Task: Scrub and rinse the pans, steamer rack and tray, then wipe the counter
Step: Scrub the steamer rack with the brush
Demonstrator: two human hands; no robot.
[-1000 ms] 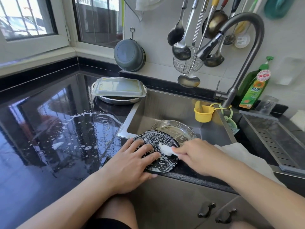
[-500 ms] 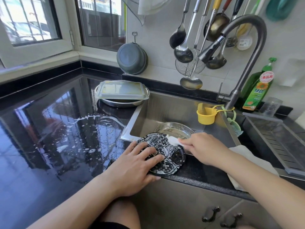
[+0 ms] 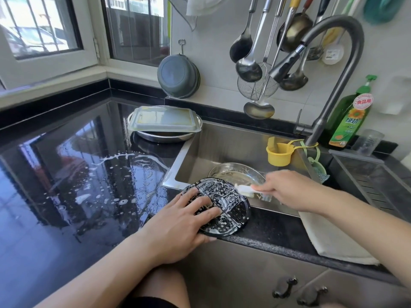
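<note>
A round black perforated steamer rack (image 3: 224,210), covered in white suds, lies on the counter edge at the sink's front left corner. My left hand (image 3: 178,225) presses flat on its left half with spread fingers. My right hand (image 3: 287,190) grips a white brush (image 3: 243,189) whose head touches the rack's upper right rim. A clear glass dish (image 3: 235,174) sits in the steel sink (image 3: 222,143) just behind the rack. A rectangular tray (image 3: 163,120) rests upside down on a round steel pan (image 3: 164,137) at the sink's back left.
Soapy water is splashed over the black counter (image 3: 89,174) to the left. A white cloth (image 3: 333,236) hangs over the counter edge to the right. The tap (image 3: 329,70), a yellow cup (image 3: 279,155), a green detergent bottle (image 3: 350,116) and hanging ladles (image 3: 249,67) stand behind.
My right hand has drawn the brush from the rack's middle up to its upper right rim. My left hand stays pressed on the rack.
</note>
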